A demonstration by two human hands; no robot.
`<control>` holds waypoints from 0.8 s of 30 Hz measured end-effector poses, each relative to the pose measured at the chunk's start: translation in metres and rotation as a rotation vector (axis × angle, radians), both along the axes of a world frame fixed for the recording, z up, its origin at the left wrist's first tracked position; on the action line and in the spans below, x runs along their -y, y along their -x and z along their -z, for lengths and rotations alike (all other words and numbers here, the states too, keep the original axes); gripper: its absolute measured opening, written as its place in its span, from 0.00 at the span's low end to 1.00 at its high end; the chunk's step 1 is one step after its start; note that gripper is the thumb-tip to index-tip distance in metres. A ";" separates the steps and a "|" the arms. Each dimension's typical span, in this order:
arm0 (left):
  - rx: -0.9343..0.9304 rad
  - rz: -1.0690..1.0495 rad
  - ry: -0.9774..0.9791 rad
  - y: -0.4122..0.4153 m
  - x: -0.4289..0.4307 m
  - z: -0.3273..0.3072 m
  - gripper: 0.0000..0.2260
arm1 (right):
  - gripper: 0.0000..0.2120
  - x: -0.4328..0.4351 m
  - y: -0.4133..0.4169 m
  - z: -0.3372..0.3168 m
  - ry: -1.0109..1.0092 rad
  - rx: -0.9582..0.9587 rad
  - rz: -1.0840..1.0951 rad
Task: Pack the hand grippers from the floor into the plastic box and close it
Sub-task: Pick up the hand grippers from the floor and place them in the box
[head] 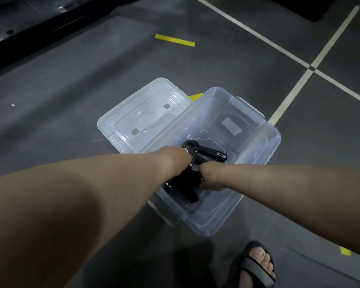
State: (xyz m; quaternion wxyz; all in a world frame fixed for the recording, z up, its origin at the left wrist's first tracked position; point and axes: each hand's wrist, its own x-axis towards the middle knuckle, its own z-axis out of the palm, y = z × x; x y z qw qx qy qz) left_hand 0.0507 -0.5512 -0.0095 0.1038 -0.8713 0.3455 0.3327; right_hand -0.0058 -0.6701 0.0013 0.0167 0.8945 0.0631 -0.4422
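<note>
Two bare forearms reach down into a clear plastic box (277, 140) on the floor (71, 90). The box is rectangular w/ rounded corners and see-through, faintly bluish walls, plus a pale clip on its far long side. We see the hand grippers (208, 155) inside it, low against the near-left wall. They are matte black, w/ a ring-shaped end, a bit of coiled metal spring and thick straight handles. They overlap in one dark clump, so we can't count them.

The left hand (176, 163) comes over the box rim at the ring end. We see only its back and wrist, the fingers are hidden underneath, and we can't tell if they grip or lie slack. The right hand (211, 177) is just beside it. Its fingers (206, 171) are curled and closed on a black handle.

The lid (133, 113) lies flat on the floor, touching the box's left side. It is the same clear plastic, w/ a moulded recess and handle.

The floor is smooth dark grey, crossed by white lines (295, 90) and a strip of yellow tape (175, 40). More yellow peeks from behind the box, mostly covered.

Bottom right, a foot in a black sandal (256, 265) is cut off by the frame edge. Top left is a glossy black shape (29, 21), too dark to identify.
</note>
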 end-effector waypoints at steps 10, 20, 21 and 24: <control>0.034 0.224 -0.090 0.002 0.001 0.012 0.17 | 0.20 0.001 0.005 0.021 -0.010 0.064 0.041; 0.002 0.072 0.004 0.000 0.000 -0.025 0.17 | 0.17 -0.003 -0.008 0.002 -0.006 0.081 0.040; 0.036 0.064 0.098 0.001 -0.003 -0.035 0.15 | 0.16 -0.005 -0.011 -0.003 0.004 0.118 0.033; 0.136 0.093 0.274 0.005 -0.013 -0.060 0.14 | 0.13 -0.006 -0.017 -0.013 -0.016 0.216 0.033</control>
